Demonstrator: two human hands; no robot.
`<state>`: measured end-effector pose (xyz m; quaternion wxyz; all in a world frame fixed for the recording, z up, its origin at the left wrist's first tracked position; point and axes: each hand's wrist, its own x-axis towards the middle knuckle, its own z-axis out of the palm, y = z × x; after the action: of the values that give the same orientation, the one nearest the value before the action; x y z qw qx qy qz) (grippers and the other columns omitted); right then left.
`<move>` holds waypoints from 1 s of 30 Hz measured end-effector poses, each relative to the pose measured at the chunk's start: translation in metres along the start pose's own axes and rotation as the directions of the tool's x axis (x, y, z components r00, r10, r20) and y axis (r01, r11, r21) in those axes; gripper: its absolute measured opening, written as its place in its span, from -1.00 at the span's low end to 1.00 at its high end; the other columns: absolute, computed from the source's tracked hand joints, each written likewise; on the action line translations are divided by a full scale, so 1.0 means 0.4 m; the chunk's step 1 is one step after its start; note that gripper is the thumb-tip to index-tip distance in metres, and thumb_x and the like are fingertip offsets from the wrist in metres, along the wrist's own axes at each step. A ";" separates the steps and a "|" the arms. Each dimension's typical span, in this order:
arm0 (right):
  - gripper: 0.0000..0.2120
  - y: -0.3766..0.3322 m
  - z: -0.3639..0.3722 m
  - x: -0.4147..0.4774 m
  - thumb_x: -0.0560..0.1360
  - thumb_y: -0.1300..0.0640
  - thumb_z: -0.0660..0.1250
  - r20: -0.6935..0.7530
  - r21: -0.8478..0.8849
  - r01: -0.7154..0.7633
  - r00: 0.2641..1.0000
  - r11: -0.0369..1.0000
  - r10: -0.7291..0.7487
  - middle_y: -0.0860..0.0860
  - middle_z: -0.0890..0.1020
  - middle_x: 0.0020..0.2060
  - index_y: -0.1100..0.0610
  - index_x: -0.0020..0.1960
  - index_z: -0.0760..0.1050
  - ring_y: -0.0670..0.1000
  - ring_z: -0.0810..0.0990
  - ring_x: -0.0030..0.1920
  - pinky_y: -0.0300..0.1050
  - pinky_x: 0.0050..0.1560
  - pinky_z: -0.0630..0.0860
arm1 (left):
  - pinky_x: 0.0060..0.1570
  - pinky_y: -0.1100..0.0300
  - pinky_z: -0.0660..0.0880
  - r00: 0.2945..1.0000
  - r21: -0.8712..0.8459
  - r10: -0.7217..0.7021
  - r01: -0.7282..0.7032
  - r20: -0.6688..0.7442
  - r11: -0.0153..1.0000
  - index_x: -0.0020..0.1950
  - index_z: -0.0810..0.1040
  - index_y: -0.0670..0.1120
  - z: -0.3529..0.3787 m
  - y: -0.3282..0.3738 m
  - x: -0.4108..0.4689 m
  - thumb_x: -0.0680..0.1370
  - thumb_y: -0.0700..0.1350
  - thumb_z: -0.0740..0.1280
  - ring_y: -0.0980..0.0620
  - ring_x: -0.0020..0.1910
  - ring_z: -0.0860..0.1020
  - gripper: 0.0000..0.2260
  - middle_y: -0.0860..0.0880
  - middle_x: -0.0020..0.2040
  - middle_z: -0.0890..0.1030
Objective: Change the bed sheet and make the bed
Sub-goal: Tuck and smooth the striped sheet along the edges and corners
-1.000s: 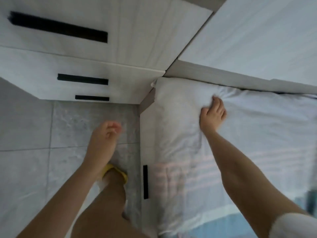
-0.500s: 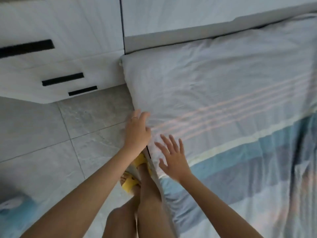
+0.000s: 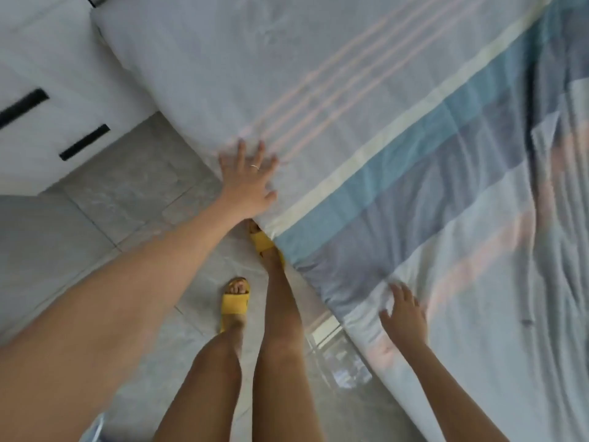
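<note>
Presently both hands lie well apart on the bed sheet [image 3: 350, 74] — soft cloth spread over the bed, banded white, pink, cream, teal and slate, creased toward the right. Left hand [image 3: 247, 183] presses flat, fingers splayed, at the bed's edge; right hand [image 3: 403, 314] rests open-fingered on a pale band. Grey marbled floor tiles [image 3: 127, 177] and yellow slippers [image 3: 235, 303] below.

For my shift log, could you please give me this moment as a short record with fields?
Bed sheet: striped white, pink, cream, teal, grey; creased on the right
Left hand: flat, fingers spread, pressing the sheet by the pink stripes; wears a ring
Right hand: open, fingers spread at the sheet's edge; contact unclear
Person: stands on floor tiles in yellow slippers
Nearby: white drawers with black handles
</note>
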<state>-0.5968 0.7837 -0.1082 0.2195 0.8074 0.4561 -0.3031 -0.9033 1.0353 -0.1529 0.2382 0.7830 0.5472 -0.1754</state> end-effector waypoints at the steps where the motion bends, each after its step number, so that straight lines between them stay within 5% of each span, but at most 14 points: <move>1: -0.43 -0.033 -0.016 -0.004 0.48 0.14 0.31 -0.102 0.083 -0.009 0.995 0.997 0.018 0.06 0.21 0.49 0.05 0.46 0.26 0.15 0.27 0.43 0.19 0.35 0.28 | 0.34 -0.41 -0.13 0.995 -0.003 0.084 -0.084 0.054 0.996 0.56 -0.07 0.05 0.038 0.063 -0.042 0.57 0.16 0.13 -0.28 0.50 -0.23 -0.36 -0.07 0.57 -0.18; 4: -0.48 -0.121 -0.061 -0.001 0.47 0.23 0.26 -0.274 0.278 0.116 0.961 0.954 -0.037 0.08 0.25 0.46 0.08 0.42 0.31 0.14 0.22 0.45 0.12 0.36 0.24 | 0.37 -0.31 -0.29 0.937 -0.075 0.300 -0.291 0.176 0.954 0.57 -0.07 0.08 0.175 0.283 -0.191 0.60 0.17 0.08 -0.14 0.52 -0.27 -0.41 -0.05 0.57 -0.21; 7: -0.45 -0.150 -0.067 -0.021 0.50 0.22 0.22 -0.262 0.241 0.264 0.944 0.934 -0.199 0.04 0.22 0.49 0.03 0.47 0.25 0.10 0.12 0.50 0.10 0.42 0.17 | 0.37 -0.28 -0.32 0.804 -0.156 0.519 -0.496 0.291 0.854 0.54 0.15 0.03 0.292 0.486 -0.360 0.61 0.10 0.10 -0.07 0.55 -0.10 -0.50 -0.06 0.56 0.07; 10: -0.49 -0.086 -0.004 -0.042 0.53 0.09 0.03 -0.249 0.206 0.453 0.882 0.868 -0.401 0.01 0.25 0.49 0.00 0.48 0.25 0.12 0.14 0.50 0.12 0.43 0.13 | 0.45 -0.13 -0.08 0.707 -0.312 0.653 -0.578 0.270 0.754 0.34 0.47 -0.07 0.353 0.590 -0.446 0.59 -0.07 0.16 -0.10 0.43 0.25 -0.66 -0.10 0.36 0.45; 12: -0.42 0.052 0.087 -0.050 0.52 -0.04 -0.15 -0.111 0.093 0.504 0.862 0.858 -0.494 -0.03 0.16 0.53 -0.04 0.53 0.14 0.11 0.08 0.53 0.21 0.44 0.08 | 0.35 -0.04 0.25 0.747 -0.322 0.657 -0.600 0.102 0.732 0.14 0.60 -0.12 0.379 0.639 -0.458 0.50 -0.18 0.16 -0.17 0.27 0.43 -0.70 -0.14 0.17 0.58; 14: -0.45 0.254 0.184 -0.067 0.57 -0.14 -0.17 0.009 0.086 0.346 0.937 0.934 -0.348 -0.14 -0.06 0.55 -0.12 0.55 -0.08 0.04 -0.06 0.55 0.30 0.45 0.01 | 0.16 0.02 0.42 0.847 -0.315 0.531 -0.512 -0.029 0.799 -0.04 0.61 -0.12 0.389 0.675 -0.449 0.39 -0.22 0.17 -0.17 0.11 0.52 -0.73 -0.12 0.01 0.61; 16: -0.39 0.518 0.274 -0.118 0.60 -0.23 -0.01 0.121 0.216 -0.058 0.992 0.975 0.032 -0.24 -0.23 0.50 -0.17 0.53 -0.24 -0.09 -0.17 0.51 0.29 0.45 -0.05 | 0.09 0.01 0.40 0.897 -0.257 0.441 -0.434 -0.033 0.864 -0.02 0.57 -0.13 0.404 0.763 -0.447 0.34 -0.24 0.28 -0.18 0.09 0.49 -0.77 -0.13 0.03 0.56; 18: -0.22 0.749 0.334 -0.202 0.57 -0.19 0.19 0.267 0.376 -0.424 0.901 0.824 0.342 -0.11 -0.20 0.54 -0.01 0.56 -0.23 -0.06 -0.14 0.53 0.13 0.50 -0.06 | 0.21 -0.04 0.34 0.896 -0.127 0.442 -0.435 0.037 0.892 0.16 0.50 -0.15 0.416 0.886 -0.445 0.36 -0.18 0.33 -0.20 0.29 0.39 -0.64 -0.16 0.24 0.46; 21: -0.24 1.031 0.427 -0.355 0.52 0.04 0.34 0.513 0.394 -0.752 0.657 0.528 0.553 0.18 0.15 0.49 0.20 0.55 -0.01 0.18 0.18 0.47 0.05 0.44 0.18 | 0.44 -0.16 0.03 0.849 -0.016 0.454 -0.467 0.271 0.884 0.50 0.15 -0.04 0.449 1.079 -0.472 0.49 -0.02 0.33 -0.13 0.54 -0.10 -0.37 -0.10 0.57 -0.07; 23: -0.24 1.169 0.506 -0.467 0.52 -0.01 0.28 0.574 0.335 -0.796 0.597 0.505 0.560 0.15 0.16 0.50 0.09 0.56 -0.07 0.23 0.19 0.47 0.18 0.43 0.19 | 0.42 -0.27 -0.08 0.787 -0.001 0.474 -0.516 0.395 0.857 0.55 0.00 0.04 0.476 1.243 -0.511 0.50 0.04 0.34 -0.11 0.53 -0.25 -0.27 -0.03 0.55 -0.27; 27: -0.30 1.199 0.518 -0.612 0.59 -0.02 0.18 0.437 0.492 -0.608 0.792 0.623 0.427 -0.10 -0.10 0.55 -0.12 0.55 -0.20 0.16 -0.08 0.54 0.31 0.42 0.07 | 0.36 -0.41 -0.03 0.683 0.037 0.514 -0.619 0.519 0.785 0.56 -0.06 0.12 0.585 1.539 -0.581 0.47 0.06 0.37 -0.07 0.51 -0.31 -0.20 0.04 0.53 -0.34; 30: -0.27 1.242 0.544 -0.660 0.58 0.05 0.22 0.362 0.576 -0.515 0.857 0.635 0.366 -0.12 -0.17 0.55 -0.16 0.55 -0.19 0.14 -0.15 0.54 0.31 0.40 0.10 | 0.28 -0.51 0.01 0.582 0.085 0.581 -0.744 0.569 0.663 0.55 -0.04 0.16 0.688 1.737 -0.643 0.44 0.13 0.40 -0.06 0.52 -0.30 -0.17 0.07 0.55 -0.28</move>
<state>-0.3336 0.2448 -0.0442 0.0377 0.8815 0.0822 -0.4635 -0.3413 0.4810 -0.1163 0.2903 0.8854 0.0934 -0.3508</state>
